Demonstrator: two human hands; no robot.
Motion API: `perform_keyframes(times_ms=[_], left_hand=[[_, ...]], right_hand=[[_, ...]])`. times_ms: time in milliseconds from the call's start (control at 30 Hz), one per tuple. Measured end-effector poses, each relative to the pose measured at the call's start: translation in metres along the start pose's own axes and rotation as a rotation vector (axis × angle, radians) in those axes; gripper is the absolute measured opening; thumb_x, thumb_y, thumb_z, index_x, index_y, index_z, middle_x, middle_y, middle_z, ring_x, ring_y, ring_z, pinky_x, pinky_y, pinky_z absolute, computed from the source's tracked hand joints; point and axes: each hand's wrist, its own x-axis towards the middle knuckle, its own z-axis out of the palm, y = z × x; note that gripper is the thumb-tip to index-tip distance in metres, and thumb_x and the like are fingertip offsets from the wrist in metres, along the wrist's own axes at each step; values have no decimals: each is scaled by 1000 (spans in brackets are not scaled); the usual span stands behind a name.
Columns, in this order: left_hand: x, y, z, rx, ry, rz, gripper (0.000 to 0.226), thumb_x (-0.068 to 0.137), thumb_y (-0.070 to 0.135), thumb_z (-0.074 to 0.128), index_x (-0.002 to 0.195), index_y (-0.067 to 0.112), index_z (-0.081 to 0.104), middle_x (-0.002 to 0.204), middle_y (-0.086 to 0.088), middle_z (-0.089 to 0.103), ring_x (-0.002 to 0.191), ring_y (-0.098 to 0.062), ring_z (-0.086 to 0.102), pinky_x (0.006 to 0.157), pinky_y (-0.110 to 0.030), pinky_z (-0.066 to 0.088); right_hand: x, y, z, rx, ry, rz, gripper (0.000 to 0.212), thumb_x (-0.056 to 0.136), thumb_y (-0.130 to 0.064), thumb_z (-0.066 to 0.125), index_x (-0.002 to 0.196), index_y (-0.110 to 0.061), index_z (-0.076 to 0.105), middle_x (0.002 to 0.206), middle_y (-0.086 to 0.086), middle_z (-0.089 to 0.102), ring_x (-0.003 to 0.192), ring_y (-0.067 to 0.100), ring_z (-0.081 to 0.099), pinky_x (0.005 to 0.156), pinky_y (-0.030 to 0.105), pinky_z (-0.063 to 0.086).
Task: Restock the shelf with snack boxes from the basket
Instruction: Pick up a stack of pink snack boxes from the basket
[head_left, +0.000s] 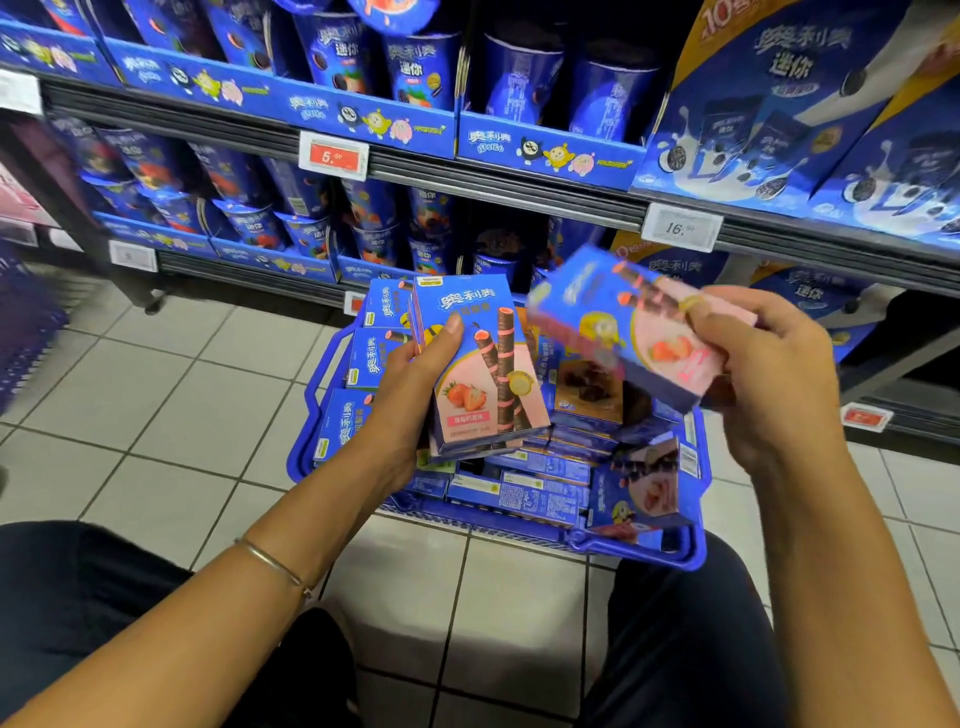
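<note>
Blue upright box (485, 374) gripped by left hand (413, 379); right hand (774, 374) pinches tilted box (608, 322).

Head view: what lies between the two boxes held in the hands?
In the head view only a narrow gap parts the left box and the right box; through it show boxes in the basket.

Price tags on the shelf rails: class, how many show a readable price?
2. The red tag reading 5.50 is on the rail left of centre; the white tag reading 16.90 is further right. Other tags are too blurred or hidden to read.
</note>
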Motion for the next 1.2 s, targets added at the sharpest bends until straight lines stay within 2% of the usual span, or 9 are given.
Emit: perform_keyframes(times_ms=[100, 200, 333, 433, 667, 833, 1033, 1100, 1200], left_hand=[[-2, 1, 2, -2, -7, 9, 90, 75, 72, 71, 147, 20, 56, 126, -8, 77, 110, -31, 77, 95, -52, 62], [-4, 3, 3, 37, -13, 18, 102, 67, 84, 64, 148, 23, 54, 127, -6, 77, 108, -29, 78, 94, -50, 62], [-3, 2, -2, 85, -1, 64, 108, 56, 97, 51, 143, 33, 60, 131, 0, 75, 114, -27, 76, 107, -55, 55], [2, 1, -11, 121, 60, 71, 114, 48, 109, 41, 136, 41, 65, 133, 3, 74, 119, -26, 73, 108, -56, 54], [-2, 25, -36, 163, 170, 11, 104, 58, 108, 32, 131, 43, 66, 126, 2, 77, 112, -24, 77, 98, -61, 59], [-42, 116, -21, 99, 205, -55, 87, 68, 99, 38, 117, 37, 76, 115, -3, 81, 107, -30, 78, 102, -62, 57], [-133, 283, 19, -14, 245, -48, 96, 56, 96, 51, 115, 25, 79, 108, -6, 82, 102, -28, 80, 95, -57, 61], [-174, 343, 33, -78, 196, -35, 87, 67, 100, 51, 109, 30, 82, 110, -5, 82, 101, -27, 80, 93, -50, 63], [-231, 428, 48, -180, 78, -7, 81, 83, 82, 43, 134, 26, 73, 127, -10, 77, 115, -33, 75, 100, -59, 59]], right_hand=[[-12, 3, 28, 327, -134, 131, 30, 93, -1, 59, 122, 3, 62, 99, 15, 74, 76, 19, 73, 61, 27, 56], [-31, 21, 63, 329, -226, 178, 30, 90, 6, 58, 120, 6, 64, 107, 26, 72, 87, 30, 69, 79, 39, 51], [-44, 46, 90, 115, -258, 134, 32, 81, -16, 72, 112, -9, 68, 91, 6, 75, 77, 22, 71, 68, 34, 55], [-43, 56, 104, 98, -371, 202, 37, 77, -29, 67, 113, -20, 68, 106, 7, 74, 97, 29, 71, 85, 50, 53], [-47, 47, 139, 52, -539, 316, 41, 82, -39, 62, 122, -41, 68, 132, 4, 66, 117, 23, 67, 95, 45, 50], [-63, -53, 159, 50, -517, 322, 32, 88, -29, 59, 112, -45, 72, 118, 0, 73, 112, 20, 69, 101, 45, 50], [-89, -251, 171, 71, -529, 286, 37, 86, -24, 59, 122, -33, 67, 110, -1, 74, 98, 20, 72, 79, 32, 55], [-103, -322, 176, 68, -539, 255, 34, 88, -24, 58, 120, -33, 65, 102, -6, 75, 88, 14, 72, 70, 25, 54], [-130, -419, 188, 24, -554, 220, 32, 86, -33, 58, 118, -38, 65, 108, -5, 76, 96, 18, 72, 77, 29, 55]])
